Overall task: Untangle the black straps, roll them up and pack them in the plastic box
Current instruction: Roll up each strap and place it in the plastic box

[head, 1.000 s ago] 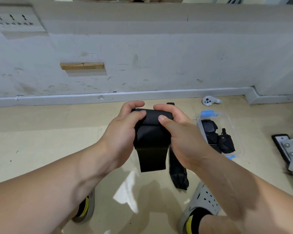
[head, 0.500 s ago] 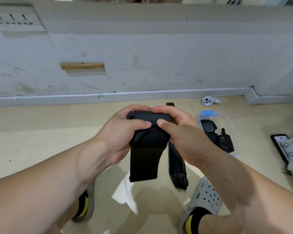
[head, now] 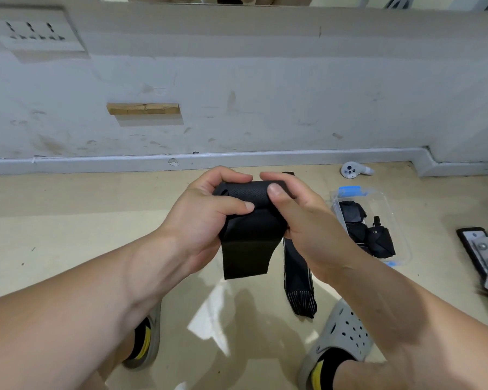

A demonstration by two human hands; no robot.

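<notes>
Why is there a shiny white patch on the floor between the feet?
In the head view, that patch is likely light glaring off the glossy floor; soft dark shadows lie right beside it, below the hanging strap.

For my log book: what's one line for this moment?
left hand, right hand: grip half-rolled wide black fabric strap | narrow black strap: on floor | clear plastic box: rolled black straps inside
</notes>
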